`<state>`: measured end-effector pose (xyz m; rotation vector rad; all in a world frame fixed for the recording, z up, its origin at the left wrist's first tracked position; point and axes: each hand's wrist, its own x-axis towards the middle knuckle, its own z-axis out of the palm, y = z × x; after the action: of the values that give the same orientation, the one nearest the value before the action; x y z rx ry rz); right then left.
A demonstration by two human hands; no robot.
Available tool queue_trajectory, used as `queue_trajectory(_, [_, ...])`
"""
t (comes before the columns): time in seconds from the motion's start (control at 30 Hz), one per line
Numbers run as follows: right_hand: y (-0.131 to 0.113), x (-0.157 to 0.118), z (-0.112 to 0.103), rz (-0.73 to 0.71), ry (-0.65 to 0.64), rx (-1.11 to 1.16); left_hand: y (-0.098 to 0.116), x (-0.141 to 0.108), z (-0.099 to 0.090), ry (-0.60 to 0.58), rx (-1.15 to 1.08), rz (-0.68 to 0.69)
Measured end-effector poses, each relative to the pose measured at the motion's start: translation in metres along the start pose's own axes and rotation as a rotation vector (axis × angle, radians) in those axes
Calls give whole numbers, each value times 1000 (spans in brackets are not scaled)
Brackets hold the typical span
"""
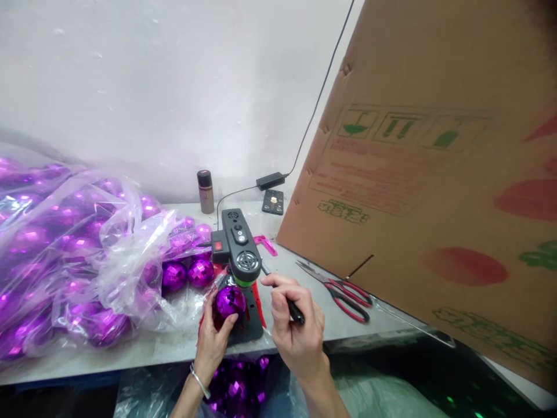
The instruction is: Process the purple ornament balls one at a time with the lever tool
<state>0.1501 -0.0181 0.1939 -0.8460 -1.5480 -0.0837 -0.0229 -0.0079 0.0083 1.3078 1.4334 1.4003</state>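
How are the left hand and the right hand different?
The left hand holds a shiny purple ball, while the right hand grips a black handle. A silvery bracelet circles the wrist of the left hand; the right hand's wrist shows none. Both hands are gloveless.

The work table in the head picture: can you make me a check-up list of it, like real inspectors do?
Surface: pale tabletop, partly covered.
Work things: purple ball, black machine, black handle.
Clutter: scissors, bottle, bagged purple balls.
Hands: left hand holds the purple ball; right hand grips the black handle.
Cables: thin cord rises from black adapter.
Surroundings: white wall behind, cardboard box at right.
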Motion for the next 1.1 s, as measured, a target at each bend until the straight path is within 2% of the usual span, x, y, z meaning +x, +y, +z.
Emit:
queue_trajectory(0.13, [1,-1,-1,-2,-2,2,-2,-4,7,-2,61,88])
queue_trajectory(0.27, [0,-1,-2,9,-7,-1,-2,-8,13,-11,126,108])
queue_trajectory(0.43, [-1,1,-3,18,-1,28,1,-4,17,-116,157,171])
queue_trajectory(0.53, [-2,2,-4,9,-5,22,4,1,20,-148,154,154])
queue_trajectory(0.73, [-3,4,-8,3,-60,39,2,2,27,-104,140,58])
queue_trajectory(0.97, [3,-25,-1,76,-42,128,-1,-1,29,-124,148,34])
queue_trajectory(1.1, [11,-44,4,137,25,183,-3,-4,31,-103,166,48])
